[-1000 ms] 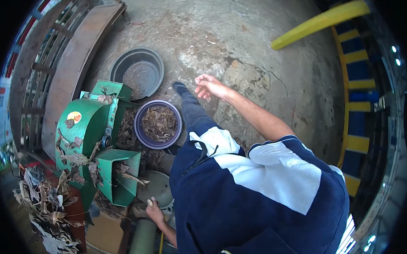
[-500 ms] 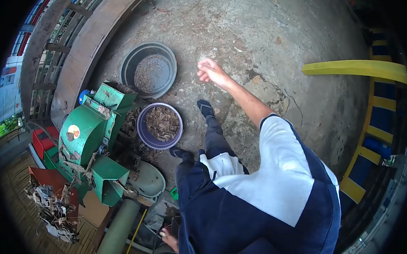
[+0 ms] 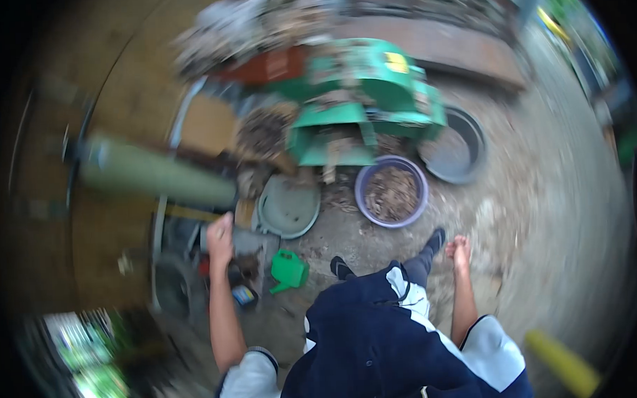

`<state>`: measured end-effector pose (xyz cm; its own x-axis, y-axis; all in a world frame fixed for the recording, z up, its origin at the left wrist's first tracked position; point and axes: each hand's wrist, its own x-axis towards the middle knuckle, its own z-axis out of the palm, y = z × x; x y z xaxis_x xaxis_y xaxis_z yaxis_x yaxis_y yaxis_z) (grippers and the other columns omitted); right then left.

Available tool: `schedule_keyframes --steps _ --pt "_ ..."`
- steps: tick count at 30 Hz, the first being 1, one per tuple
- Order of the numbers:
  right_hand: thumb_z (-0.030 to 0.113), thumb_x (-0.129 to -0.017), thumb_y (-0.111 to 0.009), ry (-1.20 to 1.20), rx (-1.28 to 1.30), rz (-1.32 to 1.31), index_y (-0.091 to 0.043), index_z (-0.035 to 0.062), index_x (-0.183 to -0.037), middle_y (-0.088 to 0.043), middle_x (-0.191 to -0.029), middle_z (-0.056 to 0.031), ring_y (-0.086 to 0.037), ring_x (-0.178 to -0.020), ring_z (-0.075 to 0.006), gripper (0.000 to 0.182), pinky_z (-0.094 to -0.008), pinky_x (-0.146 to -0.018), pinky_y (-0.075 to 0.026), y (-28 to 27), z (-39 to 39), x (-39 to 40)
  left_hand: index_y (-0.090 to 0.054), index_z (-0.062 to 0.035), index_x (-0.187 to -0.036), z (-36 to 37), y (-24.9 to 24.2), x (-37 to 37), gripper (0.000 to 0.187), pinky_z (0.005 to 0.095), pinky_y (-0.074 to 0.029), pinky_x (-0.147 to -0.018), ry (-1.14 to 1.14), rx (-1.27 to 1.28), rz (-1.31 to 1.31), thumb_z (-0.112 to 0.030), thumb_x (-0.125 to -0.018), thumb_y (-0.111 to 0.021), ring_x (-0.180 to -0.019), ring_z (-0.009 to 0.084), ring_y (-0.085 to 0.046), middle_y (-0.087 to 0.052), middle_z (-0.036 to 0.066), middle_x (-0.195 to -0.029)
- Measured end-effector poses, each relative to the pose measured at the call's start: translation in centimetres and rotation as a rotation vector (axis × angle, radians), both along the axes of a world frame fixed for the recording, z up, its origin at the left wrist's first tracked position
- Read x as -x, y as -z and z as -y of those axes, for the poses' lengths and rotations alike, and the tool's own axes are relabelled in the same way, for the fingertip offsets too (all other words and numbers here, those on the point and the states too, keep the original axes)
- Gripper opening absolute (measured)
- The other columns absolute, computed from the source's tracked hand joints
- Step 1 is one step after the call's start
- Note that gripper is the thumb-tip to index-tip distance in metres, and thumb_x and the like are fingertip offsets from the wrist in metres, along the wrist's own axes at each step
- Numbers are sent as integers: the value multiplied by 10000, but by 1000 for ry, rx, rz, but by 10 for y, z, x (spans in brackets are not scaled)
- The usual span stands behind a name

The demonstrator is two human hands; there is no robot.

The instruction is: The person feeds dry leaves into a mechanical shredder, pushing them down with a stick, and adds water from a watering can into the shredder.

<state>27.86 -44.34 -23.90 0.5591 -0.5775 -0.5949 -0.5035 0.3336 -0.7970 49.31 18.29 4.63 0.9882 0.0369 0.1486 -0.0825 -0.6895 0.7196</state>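
Note:
My left hand (image 3: 220,237) is raised at the left with its fingers curled in, and I see nothing in it. It is just below the end of a thick green pole (image 3: 156,169), near a grey-green round basin (image 3: 288,207). My right hand (image 3: 459,250) hangs beside my right foot, fingers loosely curled, with nothing visible in it. Ahead of it stand a purple-rimmed tub of dry leaf pieces (image 3: 392,193) and a dark grey tub (image 3: 476,141) with some fine material in it. Motion blurs the picture.
A green shredder-like machine (image 3: 360,71) stands ahead, with dry leaves heaped on its reddish feed tray (image 3: 268,66). A green watering can (image 3: 289,269) lies near my left foot. A wooden bench (image 3: 460,50) is behind the machine. A yellow strip (image 3: 563,362) lies at the lower right.
My view has turned left, so the machine and tubs now appear ahead. My left hand has risen into fuller view, and my right hand has come down nearer my body.

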Motion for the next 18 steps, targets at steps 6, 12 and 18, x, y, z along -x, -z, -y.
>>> schedule_keyframes --steps 6,12,18 --pt "180 -1013 -561 -905 109 159 -508 77 -1290 -670 -922 -87 -661 -741 -162 300 -280 -639 -508 -129 -239 -136 -506 28 -737 -45 3 50 395 379 -387 -606 -70 166 190 -255 -978 -638 -644 206 -444 -473 136 -673" --pt "153 -1026 -580 -1348 342 404 -527 24 -1306 -634 -874 -59 -624 -789 -135 312 -296 -730 -526 -237 -365 -191 -633 41 -844 -110 113 207 230 323 -440 -657 -630 509 73 -150 -971 -623 -699 141 -519 -575 83 -718" --pt "219 -983 -627 -1625 505 418 -543 54 -1296 -645 -887 -138 -642 -815 -249 363 -385 -767 -515 -251 -416 -192 -572 21 -742 -159 127 395 514 360 -468 -654 -1311 371 72 -405 -1028 -566 -678 158 -530 -538 27 -678"
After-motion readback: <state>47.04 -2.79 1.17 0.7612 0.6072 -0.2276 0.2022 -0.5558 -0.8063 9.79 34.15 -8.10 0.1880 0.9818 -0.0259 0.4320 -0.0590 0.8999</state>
